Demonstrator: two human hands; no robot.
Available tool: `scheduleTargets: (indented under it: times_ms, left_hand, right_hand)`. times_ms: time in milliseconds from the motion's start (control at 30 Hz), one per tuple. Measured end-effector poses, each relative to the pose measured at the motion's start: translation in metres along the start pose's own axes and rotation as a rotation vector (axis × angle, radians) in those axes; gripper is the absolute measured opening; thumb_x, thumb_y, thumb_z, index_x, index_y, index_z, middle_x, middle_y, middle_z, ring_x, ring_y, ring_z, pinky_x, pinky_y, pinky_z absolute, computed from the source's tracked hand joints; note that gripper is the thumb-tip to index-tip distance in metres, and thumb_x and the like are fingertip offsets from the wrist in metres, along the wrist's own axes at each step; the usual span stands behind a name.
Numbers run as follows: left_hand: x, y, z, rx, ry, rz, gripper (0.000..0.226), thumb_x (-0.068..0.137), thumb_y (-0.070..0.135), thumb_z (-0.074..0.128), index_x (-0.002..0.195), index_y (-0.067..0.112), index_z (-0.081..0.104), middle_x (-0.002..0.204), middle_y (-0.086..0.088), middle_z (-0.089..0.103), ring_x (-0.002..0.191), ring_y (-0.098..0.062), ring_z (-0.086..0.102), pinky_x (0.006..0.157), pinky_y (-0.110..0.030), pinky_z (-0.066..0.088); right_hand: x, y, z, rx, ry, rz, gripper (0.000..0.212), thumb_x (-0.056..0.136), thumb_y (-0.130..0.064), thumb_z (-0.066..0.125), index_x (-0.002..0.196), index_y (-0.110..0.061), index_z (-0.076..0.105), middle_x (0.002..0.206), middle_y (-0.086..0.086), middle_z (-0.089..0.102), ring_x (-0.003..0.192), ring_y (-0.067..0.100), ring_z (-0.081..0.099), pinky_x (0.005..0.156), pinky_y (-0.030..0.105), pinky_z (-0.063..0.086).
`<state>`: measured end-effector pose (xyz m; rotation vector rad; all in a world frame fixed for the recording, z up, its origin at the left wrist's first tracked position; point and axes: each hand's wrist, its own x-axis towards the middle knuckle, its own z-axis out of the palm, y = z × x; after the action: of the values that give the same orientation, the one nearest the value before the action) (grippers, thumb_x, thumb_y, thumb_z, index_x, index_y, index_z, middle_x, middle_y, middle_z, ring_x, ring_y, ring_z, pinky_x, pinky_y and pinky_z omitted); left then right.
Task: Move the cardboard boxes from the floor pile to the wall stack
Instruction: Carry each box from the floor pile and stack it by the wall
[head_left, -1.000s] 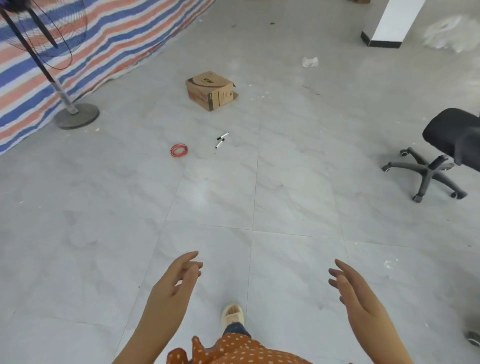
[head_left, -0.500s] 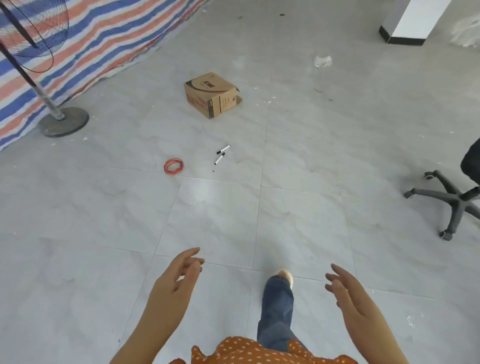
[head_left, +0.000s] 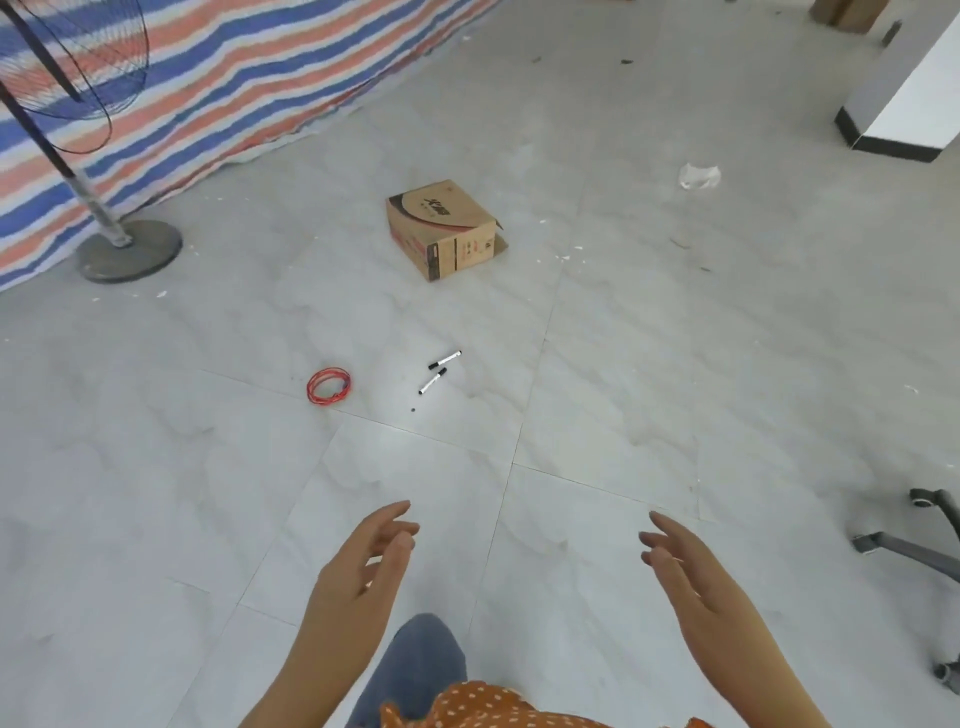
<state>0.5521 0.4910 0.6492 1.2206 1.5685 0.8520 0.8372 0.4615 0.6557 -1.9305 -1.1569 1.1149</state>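
While the cardboard box (head_left: 444, 228) sits alone on the floor (head_left: 675, 364), both hands hover well short. Left hand (head_left: 358, 577) and right hand (head_left: 696, 587) hold nothing, fingers loosely spread.

Orange white-dotted top (head_left: 498, 706), blue jeans (head_left: 415, 665), bare forearms.

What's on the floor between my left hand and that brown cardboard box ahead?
In the head view, two black-and-white marker pens lie on the grey tiled floor between the left hand and the brown cardboard box; a red wire coil sits just left of that line.
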Motion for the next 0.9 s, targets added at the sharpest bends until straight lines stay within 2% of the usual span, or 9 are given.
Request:
scheduleTargets:
  times_ms: [133, 200, 333, 433, 567, 667, 767, 833, 900]
  left_hand:
    - [0.075, 0.005, 0.007, 0.029, 0.035, -0.047, 0.023, 0.096, 0.021, 0.047, 0.108, 0.039, 0.054, 0.104, 0.013, 0.066, 0.102, -0.015, 0.062, 0.088, -0.022, 0.046]
    - [0.120, 0.013, 0.010, 0.045, 0.033, -0.050, 0.022, 0.096, 0.021, 0.047, 0.109, 0.039, 0.053, 0.104, 0.015, 0.064, 0.102, -0.014, 0.062, 0.090, -0.025, 0.046]
    - [0.224, 0.044, 0.003, 0.054, 0.008, -0.023, 0.022, 0.096, 0.022, 0.047, 0.112, 0.035, 0.054, 0.104, 0.016, 0.066, 0.104, -0.012, 0.062, 0.087, -0.021, 0.045]
    - [0.301, 0.085, -0.009, 0.016, 0.022, 0.023, 0.025, 0.096, 0.019, 0.049, 0.108, 0.039, 0.058, 0.097, 0.017, 0.070, 0.097, 0.000, 0.063, 0.082, -0.018, 0.048]
    - [0.391, 0.120, -0.012, 0.004, 0.017, 0.031, 0.025, 0.097, 0.017, 0.049, 0.105, 0.038, 0.059, 0.095, 0.018, 0.069, 0.093, 0.002, 0.063, 0.080, -0.021, 0.048]
    - [0.442, 0.135, 0.000, 0.027, -0.020, 0.022, 0.024, 0.097, 0.017, 0.049, 0.105, 0.038, 0.058, 0.093, 0.024, 0.068, 0.089, 0.004, 0.063, 0.079, -0.022, 0.047]
    - [0.489, 0.144, 0.021, 0.034, -0.044, 0.004, 0.024, 0.097, 0.016, 0.049, 0.105, 0.036, 0.059, 0.092, 0.024, 0.067, 0.089, 0.003, 0.063, 0.078, -0.020, 0.048]
    - [0.528, 0.152, 0.041, 0.032, -0.035, -0.007, 0.024, 0.096, 0.015, 0.050, 0.105, 0.036, 0.060, 0.092, 0.016, 0.070, 0.092, -0.001, 0.064, 0.071, -0.014, 0.050]
    - [0.568, 0.167, 0.063, 0.024, -0.005, -0.021, 0.023, 0.096, 0.018, 0.050, 0.104, 0.038, 0.059, 0.097, 0.012, 0.070, 0.094, -0.006, 0.065, 0.064, -0.012, 0.050]
  right_hand:
    - [0.081, -0.020, 0.003, -0.018, -0.035, -0.001, 0.032, 0.097, -0.023, 0.051, 0.122, -0.043, 0.048, 0.115, -0.025, 0.057, 0.098, -0.024, 0.049, 0.073, -0.002, 0.037]
    - [0.124, -0.034, 0.005, -0.027, -0.017, -0.001, 0.032, 0.097, -0.024, 0.051, 0.123, -0.042, 0.047, 0.115, -0.026, 0.057, 0.098, -0.026, 0.048, 0.073, -0.003, 0.036]
    - [0.210, -0.072, 0.009, 0.001, 0.052, 0.003, 0.032, 0.097, -0.024, 0.051, 0.122, -0.043, 0.048, 0.117, -0.022, 0.058, 0.104, -0.014, 0.051, 0.074, 0.004, 0.038]
    - [0.274, -0.116, 0.012, 0.029, 0.081, -0.015, 0.031, 0.097, -0.022, 0.049, 0.117, -0.047, 0.048, 0.117, -0.022, 0.060, 0.110, -0.001, 0.056, 0.077, 0.009, 0.038]
    - [0.348, -0.152, 0.019, 0.015, 0.069, -0.039, 0.031, 0.097, -0.029, 0.046, 0.125, -0.043, 0.045, 0.116, -0.026, 0.056, 0.106, -0.012, 0.051, 0.074, 0.003, 0.037]
    - [0.392, -0.166, 0.018, -0.002, 0.063, -0.002, 0.031, 0.098, -0.029, 0.045, 0.125, -0.042, 0.044, 0.118, -0.021, 0.058, 0.109, 0.000, 0.055, 0.077, 0.008, 0.037]
    - [0.439, -0.169, 0.007, 0.025, 0.073, 0.052, 0.030, 0.098, -0.024, 0.047, 0.125, -0.037, 0.046, 0.121, -0.010, 0.059, 0.111, 0.012, 0.057, 0.082, 0.016, 0.038]
    - [0.482, -0.173, -0.004, 0.019, 0.079, 0.069, 0.030, 0.098, -0.021, 0.047, 0.126, -0.034, 0.047, 0.123, -0.005, 0.060, 0.113, 0.016, 0.057, 0.089, 0.025, 0.038]
    - [0.534, -0.183, -0.018, 0.001, 0.069, 0.071, 0.031, 0.099, -0.022, 0.046, 0.128, -0.032, 0.047, 0.124, -0.004, 0.059, 0.113, 0.017, 0.056, 0.091, 0.027, 0.038]
